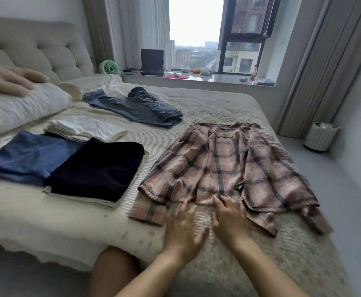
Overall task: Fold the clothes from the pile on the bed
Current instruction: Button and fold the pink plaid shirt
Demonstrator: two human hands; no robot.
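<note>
Plaid shirt [224, 168] laid flat for folding
Soft, light cloth; best taken at a side edge. Left hand [184, 228] and right hand [229, 219] are held spread, gripping nothing, at the near hem.

Headboard: tufted grey headboard [35, 48] at the left, against a pale wall.
Window: tall dark-framed window [224, 35] showing buildings under flat grey daylight.
Curtains: pale curtains [325, 61] hang on both sides.
Sill: windowsill [218, 79] carries a green fan [110, 68] and laptop [152, 62].
Floor: grey floor [347, 200], white bin [321, 136] by the right wall.
</note>
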